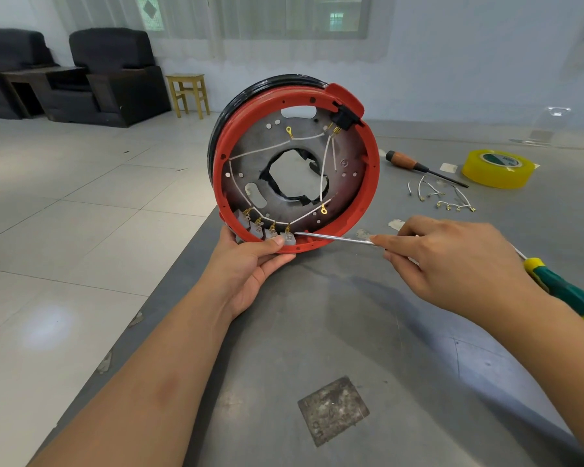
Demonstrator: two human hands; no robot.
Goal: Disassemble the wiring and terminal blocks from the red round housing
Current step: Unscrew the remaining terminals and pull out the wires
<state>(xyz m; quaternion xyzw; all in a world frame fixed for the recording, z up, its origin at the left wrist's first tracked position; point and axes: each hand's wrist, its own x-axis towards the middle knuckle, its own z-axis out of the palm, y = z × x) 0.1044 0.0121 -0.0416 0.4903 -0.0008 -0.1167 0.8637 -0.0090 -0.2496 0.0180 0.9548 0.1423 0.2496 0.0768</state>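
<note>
Red round housing [373,170] is held upright at the table [351,332] edge by the left hand [250,264]; a screwdriver [334,238], gripped by the right hand [452,261], is set against the terminal blocks [267,230]. Some loose wires [449,197] are already laid out on the table, while four blocks and white wiring [267,150] are left inside.

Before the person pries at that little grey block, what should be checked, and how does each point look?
1. Red housing steadied upright on the table by the left hand: ok.
2. Screwdriver tip at the rightmost grey terminal block: ok.
3. Right hand gripping the shaft: ok.
4. Left thumb clear of the tip: not ok, it lies close.
5. White wires detached from the blocks: not ok.
</note>
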